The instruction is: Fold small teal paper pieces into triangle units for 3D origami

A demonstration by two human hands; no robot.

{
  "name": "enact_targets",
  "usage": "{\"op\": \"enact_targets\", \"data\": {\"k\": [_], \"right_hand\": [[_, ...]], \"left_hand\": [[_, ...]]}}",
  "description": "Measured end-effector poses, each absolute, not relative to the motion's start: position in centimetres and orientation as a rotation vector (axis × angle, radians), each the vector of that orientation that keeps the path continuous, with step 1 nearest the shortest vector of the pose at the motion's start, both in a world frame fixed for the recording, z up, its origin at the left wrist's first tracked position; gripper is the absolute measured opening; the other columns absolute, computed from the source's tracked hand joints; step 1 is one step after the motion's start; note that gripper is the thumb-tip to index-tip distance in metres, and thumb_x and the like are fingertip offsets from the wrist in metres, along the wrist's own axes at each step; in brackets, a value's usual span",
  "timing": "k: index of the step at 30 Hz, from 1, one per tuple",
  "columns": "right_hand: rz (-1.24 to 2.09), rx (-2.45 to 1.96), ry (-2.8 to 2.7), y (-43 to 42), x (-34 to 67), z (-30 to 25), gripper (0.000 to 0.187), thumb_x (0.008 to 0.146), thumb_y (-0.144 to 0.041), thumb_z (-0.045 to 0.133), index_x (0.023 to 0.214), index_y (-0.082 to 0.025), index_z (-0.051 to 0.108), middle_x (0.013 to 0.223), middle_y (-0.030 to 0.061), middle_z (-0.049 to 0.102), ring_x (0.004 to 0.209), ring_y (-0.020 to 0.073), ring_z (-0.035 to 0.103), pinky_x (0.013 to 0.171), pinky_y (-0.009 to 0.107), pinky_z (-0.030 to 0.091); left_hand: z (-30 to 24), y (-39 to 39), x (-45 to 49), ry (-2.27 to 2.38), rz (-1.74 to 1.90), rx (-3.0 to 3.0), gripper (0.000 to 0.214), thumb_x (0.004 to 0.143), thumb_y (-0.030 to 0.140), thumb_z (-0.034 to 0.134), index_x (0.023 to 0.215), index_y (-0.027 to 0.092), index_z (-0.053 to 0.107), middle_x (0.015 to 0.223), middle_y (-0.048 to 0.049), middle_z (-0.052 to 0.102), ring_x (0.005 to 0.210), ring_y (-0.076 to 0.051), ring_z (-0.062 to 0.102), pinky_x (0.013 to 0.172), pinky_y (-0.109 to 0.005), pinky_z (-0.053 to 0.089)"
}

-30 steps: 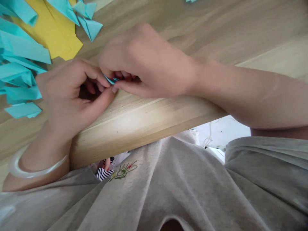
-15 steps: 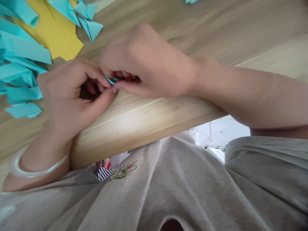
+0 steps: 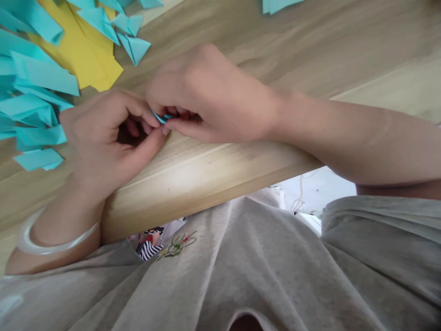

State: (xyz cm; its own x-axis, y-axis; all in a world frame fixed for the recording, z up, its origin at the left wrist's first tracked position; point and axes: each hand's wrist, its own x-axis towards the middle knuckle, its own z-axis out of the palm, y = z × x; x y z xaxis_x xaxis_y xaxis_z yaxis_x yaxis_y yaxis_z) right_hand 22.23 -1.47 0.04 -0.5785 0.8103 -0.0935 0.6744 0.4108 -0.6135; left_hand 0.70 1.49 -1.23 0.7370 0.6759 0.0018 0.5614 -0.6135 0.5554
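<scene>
Both hands meet over the near edge of a wooden table (image 3: 213, 170). My left hand (image 3: 103, 138), with a pale bangle on its wrist, is curled with thumb and forefinger pinched on a small folded turquoise paper piece (image 3: 161, 118). From the right, my right hand (image 3: 203, 92) closes its fingers on the same piece. Only a sliver of the paper shows between the fingertips; the remainder is hidden by the fingers.
Several folded turquoise paper pieces (image 3: 34, 92) lie in a heap at the left, with yellow paper sheets (image 3: 86, 59) beneath them. More turquoise paper (image 3: 279, 4) peeks in at the top edge. My grey shirt fills the bottom of the view.
The view has shifted slightly, so hands and papers sit a little lower and to the right in the picture. The pinch on the paper piece is unchanged.
</scene>
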Motion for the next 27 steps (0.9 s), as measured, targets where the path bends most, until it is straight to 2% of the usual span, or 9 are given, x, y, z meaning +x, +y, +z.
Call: {"op": "enact_targets", "data": {"k": [2,6,8,11,16,19,21,24,27], "right_hand": [[0.907,-1.315,-2.476,-1.46,22.23,0.08,0.041,0.080,-0.037,0.033,0.110,-0.043,0.060,0.126,-0.0103,0.062,0.106,0.0214,0.059,0.101,0.034,0.036],[0.884,-1.335,-2.528,-1.55,22.19,0.16,0.041,0.083,-0.036,0.031,0.114,-0.043,0.057,0.129,-0.0117,0.060,0.109,0.0203,0.058,0.103,0.033,0.034],[0.883,-1.324,-2.514,-1.59,22.22,0.12,0.039,0.083,-0.036,0.033,0.113,-0.043,0.057,0.128,-0.0129,0.060,0.107,0.0198,0.058,0.103,0.031,0.035],[0.901,-1.297,-2.473,-1.62,22.27,0.02,0.040,0.082,-0.035,0.034,0.114,-0.041,0.059,0.127,-0.0123,0.061,0.107,0.0203,0.058,0.106,0.030,0.034],[0.942,-1.313,-2.433,-1.64,22.28,0.01,0.040,0.081,-0.033,0.038,0.113,-0.040,0.062,0.126,-0.0101,0.063,0.109,0.0224,0.060,0.106,0.030,0.034],[0.948,-1.308,-2.419,-1.65,22.30,0.06,0.038,0.082,-0.034,0.040,0.112,-0.039,0.062,0.126,-0.0102,0.063,0.112,0.0222,0.060,0.107,0.030,0.035],[0.945,-1.301,-2.457,-1.63,22.32,0.10,0.039,0.083,-0.034,0.039,0.115,-0.037,0.060,0.128,-0.0100,0.061,0.112,0.0227,0.059,0.109,0.031,0.034],[0.937,-1.286,-2.496,-1.60,22.34,0.19,0.041,0.084,-0.033,0.036,0.118,-0.035,0.058,0.130,-0.0094,0.059,0.112,0.0230,0.059,0.109,0.032,0.034],[0.927,-1.295,-2.504,-1.63,22.34,0.25,0.041,0.085,-0.032,0.036,0.118,-0.034,0.059,0.127,-0.0082,0.060,0.113,0.0233,0.059,0.108,0.033,0.036]], "left_hand": [[-1.19,1.46,0.79,0.941,0.278,2.408,0.008,0.082,0.033,0.064,0.083,0.037,0.057,0.082,0.0030,0.063,0.069,-0.016,0.062,0.053,-0.034,0.041],[-1.38,1.51,0.94,0.880,0.410,2.443,0.016,0.079,0.039,0.069,0.088,0.030,0.059,0.076,0.0045,0.059,0.060,-0.013,0.057,0.051,-0.030,0.037],[-1.33,1.46,0.81,0.932,0.334,2.416,0.014,0.080,0.037,0.067,0.093,0.037,0.060,0.080,0.0042,0.062,0.067,-0.016,0.062,0.055,-0.035,0.043],[-1.15,1.36,0.45,0.990,0.260,2.365,0.030,0.076,0.035,0.067,0.101,0.049,0.058,0.087,0.0038,0.066,0.082,-0.022,0.066,0.062,-0.042,0.050],[-0.98,1.33,0.17,0.970,0.272,2.364,0.043,0.066,0.039,0.069,0.106,0.051,0.057,0.090,0.0024,0.068,0.095,-0.027,0.067,0.063,-0.046,0.051],[-0.84,1.30,0.33,0.966,0.266,2.368,0.043,0.065,0.038,0.070,0.103,0.051,0.057,0.089,0.0021,0.068,0.094,-0.026,0.067,0.062,-0.045,0.051],[-0.86,1.31,0.51,0.971,0.260,2.374,0.034,0.069,0.037,0.068,0.099,0.048,0.058,0.087,0.0023,0.067,0.086,-0.024,0.066,0.059,-0.042,0.049],[-1.20,1.43,0.82,0.947,0.339,2.387,0.015,0.076,0.034,0.068,0.088,0.036,0.060,0.080,0.0028,0.064,0.066,-0.017,0.060,0.053,-0.035,0.041],[-1.69,1.62,1.00,0.875,0.455,2.393,0.017,0.075,0.031,0.073,0.081,0.023,0.059,0.074,0.0031,0.062,0.056,-0.009,0.050,0.052,-0.027,0.033]]}}
